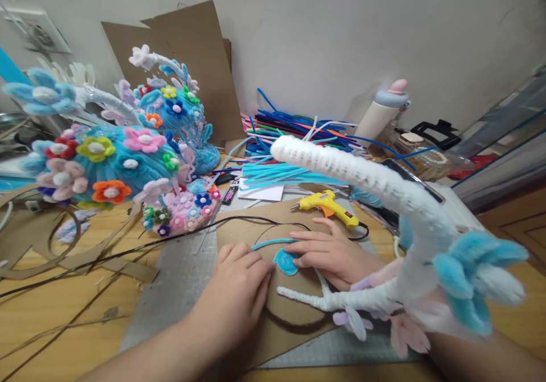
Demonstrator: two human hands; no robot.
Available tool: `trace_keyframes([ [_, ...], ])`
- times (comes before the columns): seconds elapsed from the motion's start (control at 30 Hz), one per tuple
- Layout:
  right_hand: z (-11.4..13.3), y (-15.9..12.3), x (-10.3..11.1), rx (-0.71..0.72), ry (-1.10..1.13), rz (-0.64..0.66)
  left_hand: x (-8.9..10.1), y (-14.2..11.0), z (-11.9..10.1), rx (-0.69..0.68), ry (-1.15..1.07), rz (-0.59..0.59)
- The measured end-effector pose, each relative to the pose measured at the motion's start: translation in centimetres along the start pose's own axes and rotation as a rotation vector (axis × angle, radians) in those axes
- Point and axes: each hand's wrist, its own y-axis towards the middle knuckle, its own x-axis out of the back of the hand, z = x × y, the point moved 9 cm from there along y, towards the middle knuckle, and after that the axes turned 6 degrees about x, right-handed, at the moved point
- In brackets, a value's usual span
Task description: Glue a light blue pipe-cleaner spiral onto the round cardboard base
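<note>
A light blue pipe cleaner coil (286, 262) lies flat on a cardboard sheet (239, 228). My left hand (241, 282) is closed at the coil's left side, its fingertips mostly hidden behind the knuckles. From beside it a loose blue pipe cleaner length (273, 242) arcs over to the right fingers. My right hand (326, 251) lies with fingers stretched out, their tips touching the coil's right edge. In front of it stands a white wrapped branch (371, 174) with blue and pink fuzzy flowers, hiding part of the right wrist and forearm.
A yellow glue gun (328, 204) lies behind my right hand, its black cord crossing leftward. Pipe cleaner bundles (294, 174) are piled at the back. Flower-covered blue models (123, 160) and cut cardboard scraps (98, 257) occupy the left. A bottle (379, 115) stands back right.
</note>
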Motion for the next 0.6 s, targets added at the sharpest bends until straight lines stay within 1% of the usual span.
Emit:
trace_keyframes([
  [0.13, -0.1, -0.1, -0.2, 0.016, 0.009, 0.004, 0.0, 0.2, 0.2, 0.017, -0.015, -0.012],
  [0.2, -0.2, -0.2, -0.5, 0.021, 0.032, 0.031, 0.2, 0.3, 0.2, 0.010, -0.029, -0.031],
  [0.33, -0.5, -0.4, -0.6, -0.039, 0.070, 0.059, 0.3, 0.1, 0.0, -0.016, -0.039, -0.043],
  [0.4, -0.5, -0.5, -0.3, -0.048, 0.066, 0.039, 0.2, 0.1, -0.1, -0.031, -0.041, -0.038],
  [0.47, -0.2, -0.7, -0.2, -0.019, 0.053, 0.029, 0.0, 0.0, -0.3, -0.050, -0.027, -0.022],
  [0.53, -0.3, -0.9, -0.5, -0.012, 0.031, 0.064, -0.4, -0.1, -0.5, -0.072, 0.024, 0.002],
  [0.6, -0.8, -1.4, -1.3, -0.037, 0.002, 0.130, -0.8, -0.1, -0.6, -0.094, 0.102, 0.024],
])
